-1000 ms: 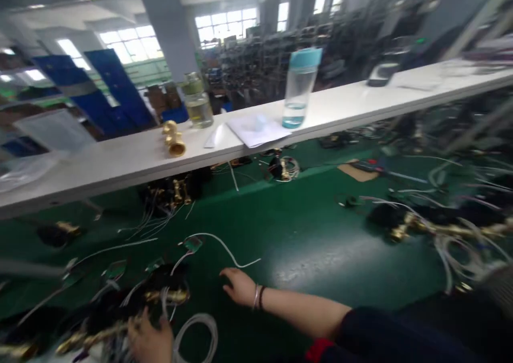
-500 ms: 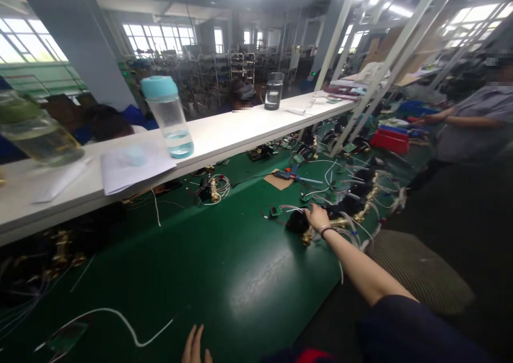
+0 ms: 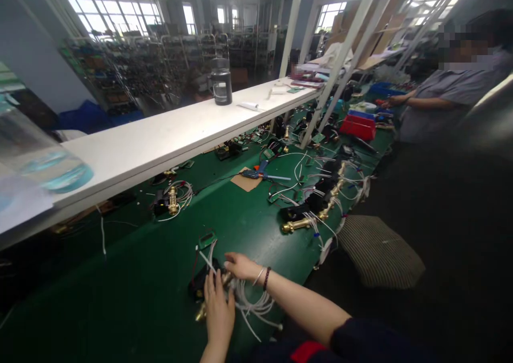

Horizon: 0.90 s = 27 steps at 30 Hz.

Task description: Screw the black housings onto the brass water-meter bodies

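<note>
In front of me on the green bench lies a brass valve assembly with a black housing (image 3: 197, 287). A small green circuit board (image 3: 207, 239) and a coil of white cables (image 3: 256, 301) are attached to it. My right hand (image 3: 241, 267) has its fingers curled over the far end of the brass body. Stretched fingers of my left hand (image 3: 218, 307) rest against the near side of the black housing, thumb apart. Between the two hands, part of the brass is hidden. A brass end (image 3: 201, 314) pokes out left of my left hand.
Similar brass valve assemblies (image 3: 296, 224) stand in a row along the bench's right edge. A blue glue gun (image 3: 253, 174) lies on cardboard. Above runs a white shelf (image 3: 160, 133) with bottles. A co-worker (image 3: 444, 98) stands right, past a red bin (image 3: 358, 128).
My right hand has come back from the row with an assembly, now set before me. My left hand has moved up onto it. The view has swung to the right.
</note>
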{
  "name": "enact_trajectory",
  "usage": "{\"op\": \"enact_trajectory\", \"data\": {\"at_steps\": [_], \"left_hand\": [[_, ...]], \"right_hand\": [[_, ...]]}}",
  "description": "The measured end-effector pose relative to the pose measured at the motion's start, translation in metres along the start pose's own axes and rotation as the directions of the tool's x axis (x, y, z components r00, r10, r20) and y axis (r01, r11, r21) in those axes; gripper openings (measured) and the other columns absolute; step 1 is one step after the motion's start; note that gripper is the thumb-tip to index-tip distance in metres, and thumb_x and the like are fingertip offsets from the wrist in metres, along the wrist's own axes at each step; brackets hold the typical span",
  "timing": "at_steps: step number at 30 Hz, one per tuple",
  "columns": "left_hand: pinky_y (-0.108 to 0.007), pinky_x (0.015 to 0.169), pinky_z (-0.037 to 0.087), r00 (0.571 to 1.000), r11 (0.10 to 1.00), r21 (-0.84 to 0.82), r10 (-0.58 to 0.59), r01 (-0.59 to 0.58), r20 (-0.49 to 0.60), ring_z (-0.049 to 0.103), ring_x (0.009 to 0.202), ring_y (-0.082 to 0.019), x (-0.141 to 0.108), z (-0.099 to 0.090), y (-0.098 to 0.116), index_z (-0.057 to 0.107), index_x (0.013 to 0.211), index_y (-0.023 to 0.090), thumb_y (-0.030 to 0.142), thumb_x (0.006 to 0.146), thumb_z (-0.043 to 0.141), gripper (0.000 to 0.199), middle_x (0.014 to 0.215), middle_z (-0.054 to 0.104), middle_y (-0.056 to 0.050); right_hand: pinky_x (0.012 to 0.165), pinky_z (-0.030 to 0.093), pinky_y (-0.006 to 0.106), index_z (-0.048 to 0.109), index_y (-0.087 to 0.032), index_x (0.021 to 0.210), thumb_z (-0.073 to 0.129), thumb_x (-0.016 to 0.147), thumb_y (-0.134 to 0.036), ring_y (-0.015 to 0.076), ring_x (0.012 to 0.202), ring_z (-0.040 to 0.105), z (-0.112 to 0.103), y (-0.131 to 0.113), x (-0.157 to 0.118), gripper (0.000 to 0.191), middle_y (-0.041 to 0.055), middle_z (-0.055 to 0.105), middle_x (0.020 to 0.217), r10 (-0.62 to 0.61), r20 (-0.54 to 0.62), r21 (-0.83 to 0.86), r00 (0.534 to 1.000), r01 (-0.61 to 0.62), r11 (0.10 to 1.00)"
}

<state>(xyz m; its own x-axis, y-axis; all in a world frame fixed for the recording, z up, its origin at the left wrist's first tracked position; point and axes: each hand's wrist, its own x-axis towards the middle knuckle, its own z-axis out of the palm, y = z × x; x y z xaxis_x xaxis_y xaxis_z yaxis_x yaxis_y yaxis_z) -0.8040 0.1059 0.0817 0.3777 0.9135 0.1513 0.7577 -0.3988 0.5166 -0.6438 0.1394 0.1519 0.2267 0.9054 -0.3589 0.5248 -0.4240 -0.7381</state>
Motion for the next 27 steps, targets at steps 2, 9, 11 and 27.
{"op": "enact_trajectory", "data": {"at_steps": [2,9,11,27], "left_hand": [[-0.054,0.104,0.034,0.998,0.987,0.153,-0.044,0.051,-0.049,0.028,0.133,-0.037,-0.001,-0.006,-0.007,0.047,0.128,0.005,0.029,0.087,0.038,0.049,0.138,0.039,-0.024],[-0.056,0.102,0.034,0.994,0.876,0.471,-0.098,0.106,-0.042,0.028,0.133,-0.037,-0.028,-0.039,-0.067,0.062,0.114,0.013,0.021,0.087,0.039,0.037,0.14,0.043,-0.013],[-0.058,0.102,0.033,0.997,0.854,0.514,-0.063,0.078,-0.046,0.03,0.133,-0.036,-0.034,-0.045,-0.083,0.065,0.109,0.016,0.02,0.087,0.04,0.034,0.14,0.043,-0.011],[-0.052,0.106,0.031,0.961,0.819,0.559,-0.036,-0.129,0.275,0.032,0.134,-0.023,-0.088,-0.111,-0.18,0.056,0.119,0.029,0.011,0.087,0.047,0.038,0.144,0.039,-0.001]], "right_hand": [[0.088,0.049,0.044,0.052,-0.016,0.12,0.056,0.09,-0.03,0.0232,0.105,0.056,-0.041,0.016,0.002,0.033,0.009,0.053,0.122,-0.007,-0.114,-0.135,0.993,-0.009,0.991],[0.091,0.045,0.048,0.054,-0.015,0.117,0.058,0.089,-0.03,0.0253,0.11,0.052,-0.191,0.124,0.014,0.032,0.0095,0.052,0.123,0.081,-0.323,-0.555,0.943,-0.258,0.791],[0.09,0.046,0.047,0.055,-0.015,0.114,0.058,0.089,-0.03,0.0245,0.108,0.053,-0.187,0.135,0.009,0.03,0.0089,0.054,0.12,0.045,-0.283,-0.647,0.958,-0.225,0.729],[0.064,0.054,0.049,0.054,-0.011,0.113,0.035,0.086,-0.001,0.0308,0.089,0.058,0.103,-0.025,-0.042,0.034,0.016,0.058,0.093,-0.391,0.263,-0.782,0.882,0.432,0.449]]}}
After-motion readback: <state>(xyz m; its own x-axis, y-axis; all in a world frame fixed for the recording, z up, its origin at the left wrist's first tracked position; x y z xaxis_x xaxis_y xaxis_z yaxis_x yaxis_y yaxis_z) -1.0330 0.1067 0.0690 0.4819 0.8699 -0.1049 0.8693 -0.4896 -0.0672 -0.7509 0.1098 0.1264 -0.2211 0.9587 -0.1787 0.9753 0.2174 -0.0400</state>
